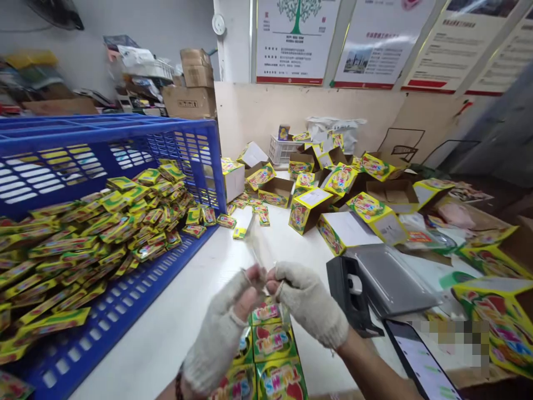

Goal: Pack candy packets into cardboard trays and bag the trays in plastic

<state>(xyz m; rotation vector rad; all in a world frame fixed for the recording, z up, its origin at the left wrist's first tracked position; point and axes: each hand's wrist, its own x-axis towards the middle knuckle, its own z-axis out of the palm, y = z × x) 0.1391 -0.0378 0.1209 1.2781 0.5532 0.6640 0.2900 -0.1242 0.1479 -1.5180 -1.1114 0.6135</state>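
My left hand (222, 325), in a white fingerless glove, has its thumb and fingers closed on the near edge of a clear plastic bag (259, 241). Opposite it, my gloved right hand (310, 300) pinches the same edge, and the fingertips of both hands nearly meet. The bag is blurred and stretches away over the white table. Right below the hands, small yellow-green candy boxes (272, 341) printed "TWINS" lie in two rows, partly covered by my left hand. One small box (239, 233) lies just past the bag.
A blue plastic crate (183, 272) on its side spills a heap of small boxes (125, 216) at left. Yellow display cartons (310, 208) crowd the back and right. A black tape dispenser (352, 291), a stack of clear bags (393, 280) and a phone (420, 361) lie right.
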